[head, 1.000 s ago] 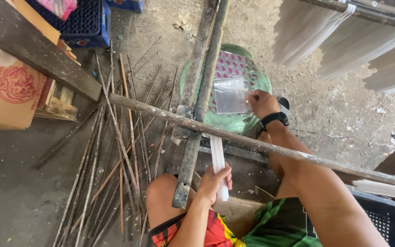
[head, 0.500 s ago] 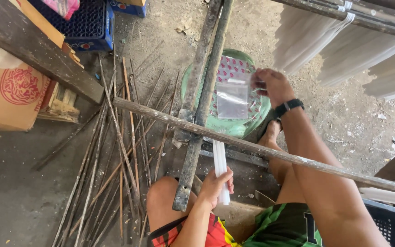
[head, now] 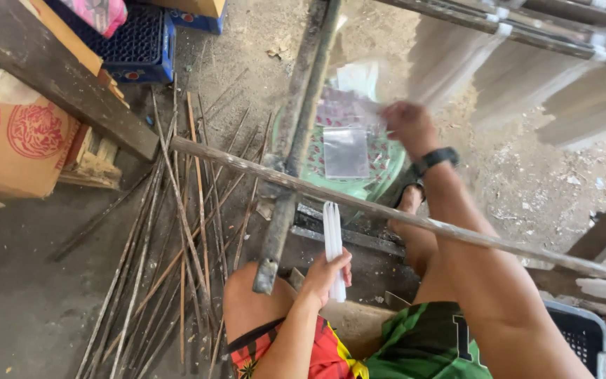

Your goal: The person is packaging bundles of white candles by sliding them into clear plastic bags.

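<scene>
My left hand (head: 324,275) grips a bundle of white candles (head: 332,235), held upright above my left knee. My right hand (head: 405,123) is blurred with motion over a green plastic stool (head: 380,168) and pinches a small clear plastic bag (head: 348,105) lifted off the seat. Another clear bag (head: 346,151) lies flat on the stool's patterned top, just left of my wrist with its black watch (head: 435,158).
A long wooden pole (head: 233,163) crosses in front of me; two metal bars (head: 296,126) run away over the stool. Thin sticks (head: 177,231) litter the ground at left. A cardboard box (head: 15,140), blue crate (head: 135,42), hanging white candles (head: 527,77) and a dark basket (head: 583,333) surround me.
My right hand has risen from the stool's seat and swung up and left, pulling a clear bag with it. My left hand keeps the candles steady.
</scene>
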